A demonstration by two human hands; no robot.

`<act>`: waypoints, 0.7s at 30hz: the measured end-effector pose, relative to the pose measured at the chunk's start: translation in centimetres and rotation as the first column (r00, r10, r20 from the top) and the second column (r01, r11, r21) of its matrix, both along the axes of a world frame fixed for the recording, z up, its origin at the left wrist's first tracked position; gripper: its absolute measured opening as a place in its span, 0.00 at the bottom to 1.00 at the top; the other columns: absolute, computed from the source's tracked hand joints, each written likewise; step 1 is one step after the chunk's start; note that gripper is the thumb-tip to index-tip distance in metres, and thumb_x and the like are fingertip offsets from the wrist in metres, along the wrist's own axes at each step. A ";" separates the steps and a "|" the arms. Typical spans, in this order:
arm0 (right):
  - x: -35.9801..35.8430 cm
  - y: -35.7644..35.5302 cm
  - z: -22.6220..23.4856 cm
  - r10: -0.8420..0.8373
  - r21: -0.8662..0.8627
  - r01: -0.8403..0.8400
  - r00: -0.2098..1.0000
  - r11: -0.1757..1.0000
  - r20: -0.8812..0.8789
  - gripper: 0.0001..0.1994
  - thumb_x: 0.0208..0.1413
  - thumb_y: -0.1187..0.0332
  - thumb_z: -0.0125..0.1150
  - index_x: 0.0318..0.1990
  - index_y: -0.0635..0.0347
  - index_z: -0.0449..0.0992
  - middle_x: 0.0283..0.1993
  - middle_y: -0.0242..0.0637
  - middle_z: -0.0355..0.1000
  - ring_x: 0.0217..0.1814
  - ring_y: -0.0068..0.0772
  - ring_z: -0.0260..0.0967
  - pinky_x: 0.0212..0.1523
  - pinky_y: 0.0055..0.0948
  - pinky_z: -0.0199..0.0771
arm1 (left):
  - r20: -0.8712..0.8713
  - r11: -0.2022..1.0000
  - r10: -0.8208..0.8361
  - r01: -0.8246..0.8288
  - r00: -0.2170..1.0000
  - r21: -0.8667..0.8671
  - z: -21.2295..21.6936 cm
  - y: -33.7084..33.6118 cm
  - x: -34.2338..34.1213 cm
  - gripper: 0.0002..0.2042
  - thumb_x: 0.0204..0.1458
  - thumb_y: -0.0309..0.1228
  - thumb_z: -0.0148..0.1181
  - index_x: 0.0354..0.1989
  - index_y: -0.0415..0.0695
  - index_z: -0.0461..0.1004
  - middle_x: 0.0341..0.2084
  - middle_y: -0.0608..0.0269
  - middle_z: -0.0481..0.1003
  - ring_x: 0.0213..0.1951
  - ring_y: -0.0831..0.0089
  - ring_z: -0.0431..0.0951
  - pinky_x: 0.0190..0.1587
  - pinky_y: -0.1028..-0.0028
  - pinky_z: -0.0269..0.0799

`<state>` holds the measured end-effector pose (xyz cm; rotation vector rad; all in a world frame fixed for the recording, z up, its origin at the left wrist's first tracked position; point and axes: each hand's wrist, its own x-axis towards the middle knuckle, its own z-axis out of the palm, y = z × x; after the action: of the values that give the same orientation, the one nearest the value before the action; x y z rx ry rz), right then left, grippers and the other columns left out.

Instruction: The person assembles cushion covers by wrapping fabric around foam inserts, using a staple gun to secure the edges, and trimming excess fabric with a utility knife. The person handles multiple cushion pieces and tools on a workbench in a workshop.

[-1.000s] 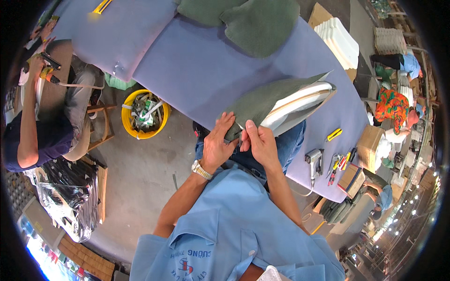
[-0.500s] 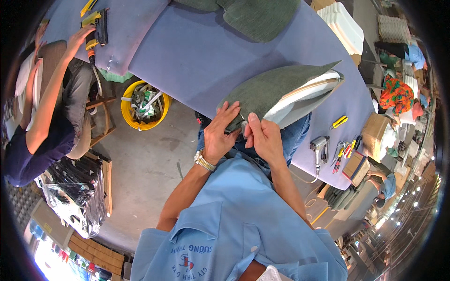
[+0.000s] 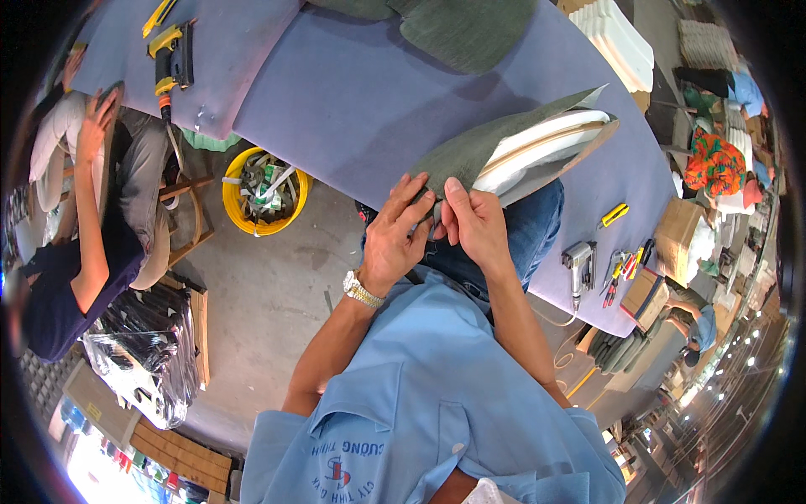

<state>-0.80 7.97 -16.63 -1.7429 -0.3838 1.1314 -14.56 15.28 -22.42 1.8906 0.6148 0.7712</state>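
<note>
A seat cushion (image 3: pixel 537 151) with white foam on a wooden board lies on edge over the near rim of the purple-covered table (image 3: pixel 353 101). Green fabric (image 3: pixel 470 151) is drawn over it. My left hand (image 3: pixel 401 231) and my right hand (image 3: pixel 474 223) meet at the cushion's near corner, both pinching the green fabric there, fingertips touching. A metal watch sits on my left wrist.
A yellow bucket of scraps (image 3: pixel 260 189) stands on the floor at left. A second person (image 3: pixel 80 227) sits at far left. A yellow tool (image 3: pixel 172 55) and another green piece (image 3: pixel 462 29) lie on the table. A staple gun (image 3: pixel 578 260) and cutters lie at right.
My hands have stayed on the cushion's corner, shifting slightly. The view has moved closer to the table. The person at left has lowered an arm.
</note>
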 end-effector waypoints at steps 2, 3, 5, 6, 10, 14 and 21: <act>-0.3 -0.3 0.2 0.023 -0.022 -0.022 0.998 1.000 0.061 0.32 0.72 0.50 0.51 0.17 0.62 0.73 0.12 0.32 0.65 0.17 0.22 0.69 0.21 0.25 0.70 | -0.044 0.999 -0.015 0.016 0.999 0.034 0.0 -0.3 -0.2 0.22 0.47 0.16 0.67 0.53 0.44 0.77 0.63 0.48 0.73 0.64 0.43 0.73 0.66 0.53 0.72; -0.5 -0.5 0.4 0.042 -0.032 -0.039 0.993 0.999 0.107 0.32 0.72 0.50 0.52 0.16 0.62 0.73 0.12 0.32 0.65 0.17 0.22 0.69 0.21 0.25 0.70 | -0.065 0.998 -0.020 0.023 0.998 0.050 -0.1 -0.5 -0.3 0.23 0.46 0.16 0.67 0.53 0.44 0.78 0.63 0.48 0.72 0.64 0.42 0.72 0.66 0.53 0.72; -0.7 -0.9 0.7 0.083 -0.040 -0.077 0.979 0.996 0.187 0.31 0.72 0.51 0.52 0.17 0.62 0.75 0.12 0.33 0.67 0.16 0.21 0.68 0.20 0.26 0.68 | -0.082 0.997 -0.035 0.041 0.996 0.063 -0.2 -0.8 -0.5 0.24 0.45 0.16 0.67 0.53 0.44 0.78 0.63 0.48 0.72 0.64 0.42 0.72 0.66 0.52 0.71; -0.9 -1.2 0.7 0.092 -0.057 -0.082 0.975 0.995 0.204 0.31 0.72 0.51 0.51 0.17 0.62 0.75 0.12 0.33 0.68 0.16 0.22 0.68 0.20 0.26 0.67 | -0.092 0.996 -0.043 0.049 0.995 0.069 -0.3 -1.0 -0.5 0.24 0.44 0.16 0.68 0.53 0.44 0.78 0.64 0.48 0.71 0.65 0.42 0.72 0.66 0.51 0.71; -1.2 -2.1 0.6 0.115 -0.101 -0.093 0.964 0.991 0.240 0.32 0.72 0.50 0.51 0.17 0.62 0.76 0.12 0.33 0.69 0.14 0.22 0.67 0.19 0.27 0.66 | -0.068 0.997 -0.039 0.044 0.997 0.060 -0.3 -1.4 -0.6 0.23 0.45 0.15 0.68 0.52 0.44 0.77 0.63 0.49 0.72 0.64 0.42 0.72 0.67 0.50 0.70; -1.4 -2.6 0.2 0.124 -0.083 -0.106 0.954 0.991 0.272 0.31 0.72 0.50 0.51 0.17 0.62 0.76 0.11 0.33 0.68 0.14 0.23 0.67 0.19 0.28 0.65 | -0.013 0.999 0.000 0.000 1.000 -0.048 -0.7 -1.9 -0.8 0.25 0.44 0.14 0.69 0.54 0.41 0.75 0.62 0.48 0.73 0.65 0.45 0.72 0.68 0.53 0.68; -1.4 -2.6 1.1 0.118 -0.117 -0.083 0.936 0.990 0.331 0.31 0.72 0.52 0.52 0.16 0.61 0.76 0.10 0.34 0.67 0.13 0.26 0.66 0.19 0.29 0.64 | -0.098 0.989 0.039 -0.053 0.994 -0.141 0.5 -1.7 -0.3 0.32 0.41 0.13 0.68 0.60 0.39 0.71 0.64 0.48 0.72 0.65 0.52 0.73 0.67 0.61 0.71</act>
<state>-2.16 5.40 -15.54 -2.0333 -0.6404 0.9329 -14.83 13.59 -21.93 1.7940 0.7562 0.6512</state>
